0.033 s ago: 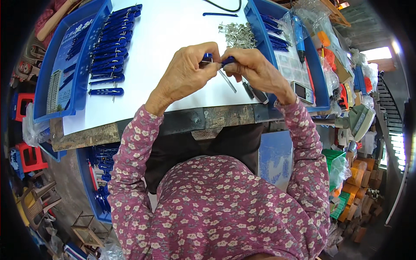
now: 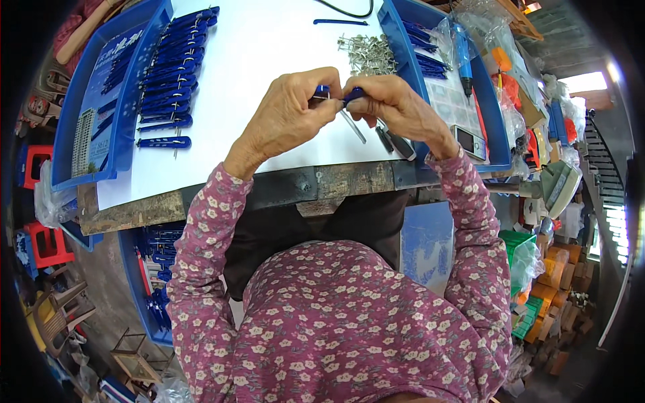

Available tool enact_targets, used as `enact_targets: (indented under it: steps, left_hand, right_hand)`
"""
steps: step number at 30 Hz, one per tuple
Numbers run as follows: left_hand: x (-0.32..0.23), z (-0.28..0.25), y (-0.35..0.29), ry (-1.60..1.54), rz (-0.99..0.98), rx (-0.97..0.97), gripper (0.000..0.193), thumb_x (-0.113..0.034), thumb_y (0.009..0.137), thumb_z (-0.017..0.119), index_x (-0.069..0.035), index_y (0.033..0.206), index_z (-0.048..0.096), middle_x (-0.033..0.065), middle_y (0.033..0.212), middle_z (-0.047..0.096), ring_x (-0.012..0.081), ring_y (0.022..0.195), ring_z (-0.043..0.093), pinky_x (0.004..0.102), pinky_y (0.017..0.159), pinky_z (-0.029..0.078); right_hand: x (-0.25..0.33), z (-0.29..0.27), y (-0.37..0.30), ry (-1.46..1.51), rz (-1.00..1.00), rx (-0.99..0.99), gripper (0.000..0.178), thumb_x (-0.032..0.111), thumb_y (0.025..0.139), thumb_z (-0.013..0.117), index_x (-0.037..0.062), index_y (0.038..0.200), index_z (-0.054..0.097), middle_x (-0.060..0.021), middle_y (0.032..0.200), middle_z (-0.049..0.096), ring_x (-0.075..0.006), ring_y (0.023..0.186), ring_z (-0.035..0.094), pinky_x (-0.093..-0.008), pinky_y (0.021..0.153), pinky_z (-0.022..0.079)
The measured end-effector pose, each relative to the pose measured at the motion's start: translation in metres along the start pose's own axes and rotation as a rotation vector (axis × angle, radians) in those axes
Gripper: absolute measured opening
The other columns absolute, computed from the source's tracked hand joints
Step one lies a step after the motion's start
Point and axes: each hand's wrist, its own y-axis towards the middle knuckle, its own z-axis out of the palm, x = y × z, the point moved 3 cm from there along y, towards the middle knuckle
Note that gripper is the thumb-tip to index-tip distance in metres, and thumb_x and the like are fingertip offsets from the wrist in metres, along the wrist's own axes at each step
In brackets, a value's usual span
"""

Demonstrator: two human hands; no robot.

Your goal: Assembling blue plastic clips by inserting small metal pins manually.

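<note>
My left hand [image 2: 293, 109] and my right hand [image 2: 398, 111] meet above the white-covered table, fingers pinched together. Between them is a slim blue handle piece [image 2: 355, 95]; one blue end shows at each hand, and the fingers hide its middle. A thin metal rod [image 2: 354, 127] slants down from just below the fingertips; whether it is held or lies on the sheet I cannot tell. Beyond my right hand lies a heap of small silvery metal parts [image 2: 368, 56]. Stacked in a column at the left are several matching blue handle pieces [image 2: 168, 91] with metal bits sticking out.
Blue trays stand at the left [image 2: 121, 158] and right [image 2: 420, 84]. The right one holds a blue power screwdriver [image 2: 462, 60] and a small grey device [image 2: 469, 143]. Two dark objects [image 2: 401, 146] lie by the table's front edge [image 2: 289, 187]. A cable [image 2: 349, 13] crosses the far side.
</note>
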Motion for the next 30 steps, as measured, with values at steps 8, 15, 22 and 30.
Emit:
enact_targets:
  steps: [8, 15, 22, 30]
  left_hand:
    - [0.002, 0.007, -0.002, 0.114, 0.139, -0.045, 0.005, -0.002, 0.079, 0.056, -0.001, 0.075, 0.053, -0.0005, 0.061, 0.05, 0.0061, 0.05, 0.043, 0.0199, 0.046, 0.034]
    - [0.013, 0.009, 0.0, 0.101, 0.082, -0.219, 0.004, -0.005, 0.075, 0.055, -0.003, 0.076, 0.052, 0.0035, 0.047, 0.045, 0.0118, 0.041, 0.044, 0.0266, 0.041, 0.034]
    - [0.028, 0.012, 0.002, -0.085, -0.046, -0.252, 0.007, -0.007, 0.079, 0.057, -0.002, 0.075, 0.054, -0.0022, 0.053, 0.048, 0.0041, 0.047, 0.041, 0.0208, 0.042, 0.031]
    - [0.026, 0.009, 0.0, -0.36, -0.167, -0.281, 0.009, -0.01, 0.08, 0.058, -0.002, 0.075, 0.058, -0.005, 0.054, 0.047, 0.0012, 0.047, 0.037, 0.0168, 0.042, 0.026]
  right_hand:
    - [-0.026, 0.018, -0.007, 0.644, 0.241, -0.138, 0.018, 0.02, 0.086, 0.056, 0.0029, 0.084, 0.06, 0.0022, 0.067, 0.051, -0.0033, 0.057, 0.045, -0.0162, 0.05, 0.035]
    - [-0.028, 0.036, -0.004, 0.772, 0.247, -0.48, 0.019, 0.02, 0.084, 0.06, 0.0008, 0.082, 0.062, 0.0019, 0.069, 0.054, -0.0051, 0.061, 0.046, -0.0163, 0.055, 0.037]
    - [-0.018, 0.045, -0.005, 0.397, 0.27, -0.779, 0.016, 0.006, 0.084, 0.056, -0.0048, 0.095, 0.06, -0.0019, 0.072, 0.059, -0.0044, 0.06, 0.049, -0.0171, 0.052, 0.04]
    - [-0.004, 0.05, -0.015, 0.203, 0.087, -0.644, 0.041, 0.001, 0.077, 0.058, 0.0003, 0.117, 0.051, -0.0065, 0.082, 0.062, -0.0131, 0.078, 0.06, -0.0254, 0.072, 0.047]
